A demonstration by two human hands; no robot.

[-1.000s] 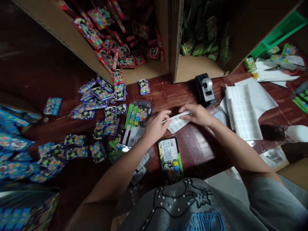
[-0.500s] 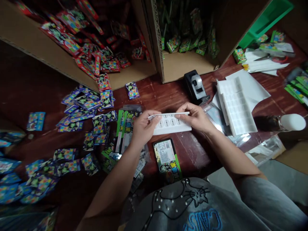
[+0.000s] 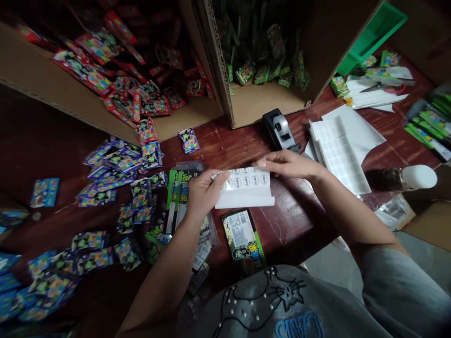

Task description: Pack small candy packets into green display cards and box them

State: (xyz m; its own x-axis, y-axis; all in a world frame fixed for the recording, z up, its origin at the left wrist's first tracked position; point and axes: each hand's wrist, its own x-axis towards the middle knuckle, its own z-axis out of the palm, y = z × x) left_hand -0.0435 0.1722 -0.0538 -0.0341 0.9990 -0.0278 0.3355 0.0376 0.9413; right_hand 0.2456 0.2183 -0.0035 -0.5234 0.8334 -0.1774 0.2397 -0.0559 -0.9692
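My left hand pinches the left end of a white sticker sheet, thumb on top. Rows of round clear stickers with dark print run along the sheet's upper part, and its lower edge is folded. At the top right corner of the sheet, my right hand is closed, thumb against fingers, on what looks like a round sticker lifting off the edge. Just below the sheet lies a black and green printed candy package with a white barcode label. Similar packages lie beside my left hand.
Cardboard boxes of red candy packets and green packets stand at the back. A tape dispenser, more sticker sheets, and a white-capped bottle are to the right. Purple packets spread leftward; scissors lie far right.
My right hand has moved from gripping the sheet's right end to its top right corner, fingers now at a sticker. The sheet's upper edge is bent back, showing more stickers. The view has shifted slightly.
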